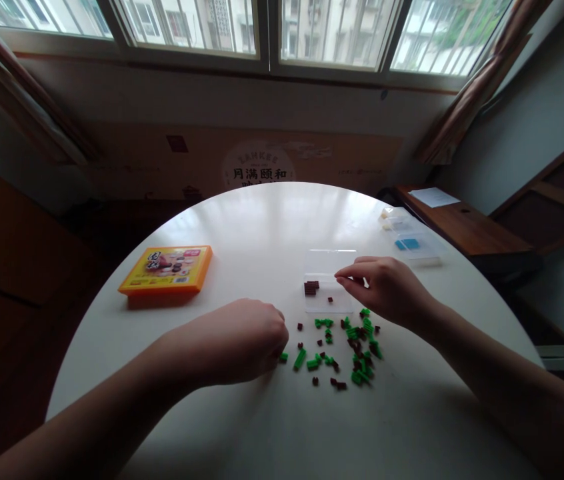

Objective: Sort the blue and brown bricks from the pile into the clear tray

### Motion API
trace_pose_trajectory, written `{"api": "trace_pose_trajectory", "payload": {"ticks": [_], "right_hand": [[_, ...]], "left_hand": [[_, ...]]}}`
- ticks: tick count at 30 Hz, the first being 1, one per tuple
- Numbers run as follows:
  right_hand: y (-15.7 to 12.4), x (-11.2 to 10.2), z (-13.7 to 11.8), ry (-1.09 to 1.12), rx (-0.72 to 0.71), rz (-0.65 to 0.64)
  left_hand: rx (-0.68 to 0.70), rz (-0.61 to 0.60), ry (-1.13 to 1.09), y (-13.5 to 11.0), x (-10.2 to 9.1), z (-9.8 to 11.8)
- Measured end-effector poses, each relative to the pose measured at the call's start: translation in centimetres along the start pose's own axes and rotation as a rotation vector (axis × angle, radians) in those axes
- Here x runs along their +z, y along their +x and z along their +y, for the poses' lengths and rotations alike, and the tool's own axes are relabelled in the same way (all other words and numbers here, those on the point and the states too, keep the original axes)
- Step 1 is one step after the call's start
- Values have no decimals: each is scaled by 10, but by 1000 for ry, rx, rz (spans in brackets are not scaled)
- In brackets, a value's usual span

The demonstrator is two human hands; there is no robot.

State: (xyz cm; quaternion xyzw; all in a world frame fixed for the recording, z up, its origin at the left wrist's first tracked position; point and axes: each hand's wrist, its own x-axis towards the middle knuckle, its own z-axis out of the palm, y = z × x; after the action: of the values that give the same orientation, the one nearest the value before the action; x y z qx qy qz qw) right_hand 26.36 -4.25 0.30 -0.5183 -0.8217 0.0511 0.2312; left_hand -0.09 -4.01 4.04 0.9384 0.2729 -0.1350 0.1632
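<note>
Across the white round table [202, 427], the left forearm [132, 387] is stretched from the lower left corner and the right forearm [502, 367] is slanted in from the lower right. The left hand [249, 341] is held low over the tabletop, its back turned up and its knuckles bent; the fingers are curled under and hidden, so it cannot be told how far they are parted or whether anything is gripped. Just beside its knuckles lies a small green piece [283, 358]. To the right of it, loose green and brown pieces [357, 347] are scattered on the table, most thickly below the right wrist, with a longer green bar [300, 359] set aslant between that heap and the left hand. The right hand [385, 287] is reached farther forward, bent at the wrist and pointed leftward; its thumb and forefinger are brought nearly together, though whether a piece is pinched there cannot be made out. The fingertips are poised over a clear plastic tray [329, 263], in which a dark brown block [311, 288] and one lone brown piece [331, 299] are seen. A yellow-orange box [172, 270] is placed at the left; clear bags [405, 220] are laid at the far right. Beyond, a windowed wall is seen.
</note>
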Motion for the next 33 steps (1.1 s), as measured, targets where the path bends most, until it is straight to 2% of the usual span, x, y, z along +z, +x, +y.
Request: {"api": "trace_pose_trajectory", "payload": {"ticks": [10,15,19,22,26,33], "right_hand": [[2,-1,7,19,-45,-71],[2,0,5,10,-78,-98],[1,-1,5,11,-179,-191],[1,-2,5,-20,-235,-214],[1,-1,3,-65,-226,-231],[1,-1,4,-80,-223,-238]], "left_hand": [[1,97,-3,10,-5,-31],[19,166,5,16,-2,-35],[15,203,16,19,1,-41],[25,232,7,21,4,-45],[30,260,-10,22,6,-48],[37,238,-14,21,5,-45]]}}
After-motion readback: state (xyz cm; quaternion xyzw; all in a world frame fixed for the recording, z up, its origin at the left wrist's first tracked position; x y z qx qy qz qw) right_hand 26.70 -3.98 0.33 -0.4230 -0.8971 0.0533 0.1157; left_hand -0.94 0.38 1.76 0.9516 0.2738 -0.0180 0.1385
